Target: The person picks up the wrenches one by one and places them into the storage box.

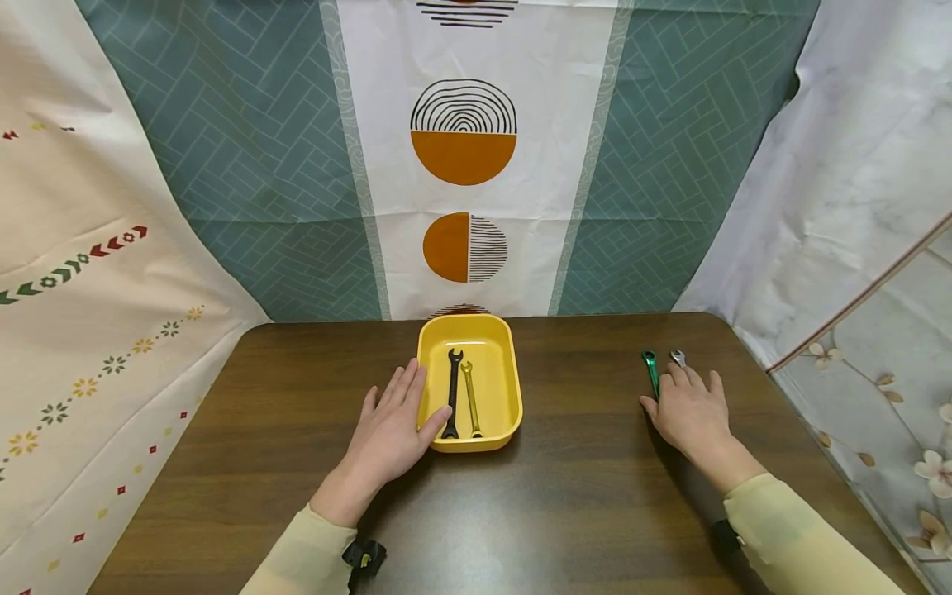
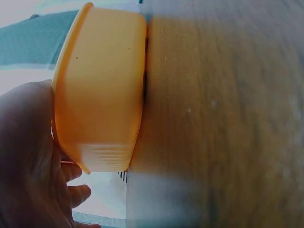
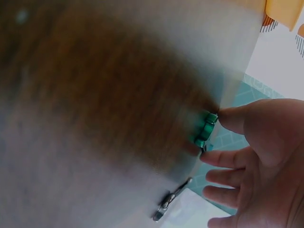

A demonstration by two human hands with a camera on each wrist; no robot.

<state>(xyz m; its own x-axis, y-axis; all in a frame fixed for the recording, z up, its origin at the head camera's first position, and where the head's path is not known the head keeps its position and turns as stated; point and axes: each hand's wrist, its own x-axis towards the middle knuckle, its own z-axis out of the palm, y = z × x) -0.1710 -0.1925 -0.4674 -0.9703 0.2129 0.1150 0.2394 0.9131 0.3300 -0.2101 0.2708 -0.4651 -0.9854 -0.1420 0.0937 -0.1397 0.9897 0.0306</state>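
Observation:
A yellow tray stands at the table's back middle, holding a black wrench and a yellow-green wrench. My left hand rests along the tray's left rim with extended fingers; its thumb reaches over the near corner and overlaps the black wrench's lower end. At the back right, my right hand is low over a green wrench and a silver wrench, hiding their near ends. In the right wrist view, thumb and index fingertips are at either side of the green wrench, other fingers loosely extended.
The brown wooden table ends at a back edge just behind the tray. Patterned cloth hangs behind it, with a cream cloth at left and a white floral cloth at right.

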